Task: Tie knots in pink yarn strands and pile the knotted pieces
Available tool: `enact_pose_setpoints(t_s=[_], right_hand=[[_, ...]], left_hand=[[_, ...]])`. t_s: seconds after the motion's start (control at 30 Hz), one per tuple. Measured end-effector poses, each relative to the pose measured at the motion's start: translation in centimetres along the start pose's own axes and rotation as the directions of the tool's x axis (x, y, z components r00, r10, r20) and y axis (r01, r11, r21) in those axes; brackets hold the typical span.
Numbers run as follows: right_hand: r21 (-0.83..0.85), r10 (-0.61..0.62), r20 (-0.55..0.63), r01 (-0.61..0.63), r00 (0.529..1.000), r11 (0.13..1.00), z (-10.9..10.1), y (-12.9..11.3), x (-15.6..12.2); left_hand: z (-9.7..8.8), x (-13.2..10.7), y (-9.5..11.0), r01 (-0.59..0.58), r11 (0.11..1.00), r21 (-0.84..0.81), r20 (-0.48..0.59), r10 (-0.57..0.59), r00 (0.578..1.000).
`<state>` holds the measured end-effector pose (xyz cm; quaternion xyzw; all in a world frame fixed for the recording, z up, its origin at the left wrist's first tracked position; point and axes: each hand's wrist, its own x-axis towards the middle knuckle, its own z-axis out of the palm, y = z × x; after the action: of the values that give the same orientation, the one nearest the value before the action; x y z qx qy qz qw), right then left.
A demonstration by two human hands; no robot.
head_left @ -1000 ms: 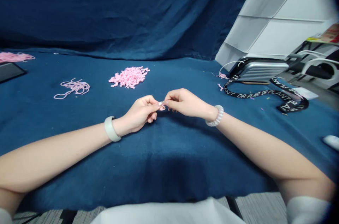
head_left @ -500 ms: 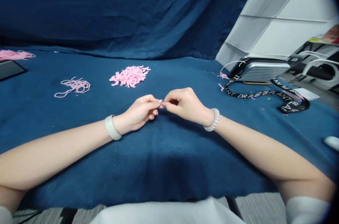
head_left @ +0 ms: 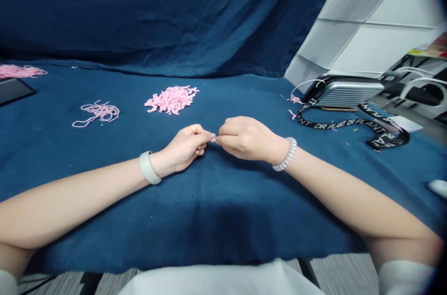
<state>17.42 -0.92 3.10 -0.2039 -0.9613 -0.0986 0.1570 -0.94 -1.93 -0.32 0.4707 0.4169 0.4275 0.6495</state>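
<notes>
My left hand (head_left: 183, 148) and my right hand (head_left: 244, 137) meet fingertip to fingertip over the middle of the blue cloth (head_left: 216, 202). Both pinch one tiny pink piece of string (head_left: 213, 137), of which only a speck shows between the fingers. My left wrist carries a pale band, my right wrist a white coiled hair tie. Farther back lies a heap of small pink knotted pieces (head_left: 172, 99), with a loose tangle of pink strings (head_left: 98, 112) to its left.
A silver ribbed case (head_left: 347, 93) with a black printed lanyard (head_left: 352, 124) sits at the right. More pink string (head_left: 19, 71) lies by a dark tray (head_left: 12, 91) at the far left. A white object (head_left: 438, 187) rests at the right edge.
My right hand has curled more tightly and rolled knuckles-up at the pinch. The left hand has barely moved.
</notes>
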Motion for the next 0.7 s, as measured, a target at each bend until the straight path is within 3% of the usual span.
enact_pose_setpoints(t_s=[0.13, 0.27, 0.43, 0.7], right_hand=[[0.262, 0.197, -0.046, -0.178, 0.979, 0.949, -0.7, 0.6, -0.1], [0.437, 0.355, 0.055, -0.342, 0.933, 0.832, -1.6, 0.6, 0.2], [0.506, 0.353, 0.132, -0.369, 0.926, 0.779, -0.8, 0.5, 0.3], [0.486, 0.31, 0.125, -0.33, 0.943, 0.809, -0.1, 0.9, 0.3]], left_hand=[[0.3, -0.1, 0.2, 0.01, 1.0, 0.011, -0.002, -0.009, 1.0], [0.3, -0.2, 0.0, -0.006, 0.999, 0.045, -0.002, 0.006, 1.0], [0.1, -0.1, -0.4, -0.043, 0.993, 0.107, 0.009, 0.043, 0.999], [0.1, -0.1, -0.6, -0.075, 0.98, 0.186, 0.022, 0.072, 0.997]])
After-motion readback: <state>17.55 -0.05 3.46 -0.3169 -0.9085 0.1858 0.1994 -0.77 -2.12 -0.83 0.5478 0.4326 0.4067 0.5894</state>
